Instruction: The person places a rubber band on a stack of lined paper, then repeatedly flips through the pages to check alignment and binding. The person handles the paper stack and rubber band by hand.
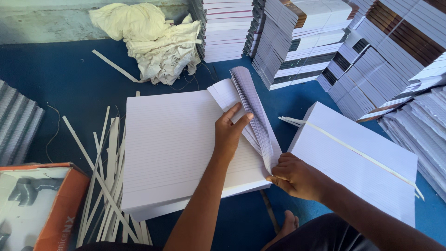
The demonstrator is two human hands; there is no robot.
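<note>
The big stack of white ruled paper sheets [176, 148] lies flat on the blue floor. A thin bundle of sheets at its right edge is lifted and fanned; the bulk beneath looks uncounted. The left hand [230, 132] presses open-palmed on the stack beside the fan, gripping nothing. The right hand [295, 176] pinches the fanned sheets' lower corner. Right of the stack lies a second white pile [367, 172] under a paper strip [353, 151]; left of it, trimmed paper strips [109, 186]
</note>
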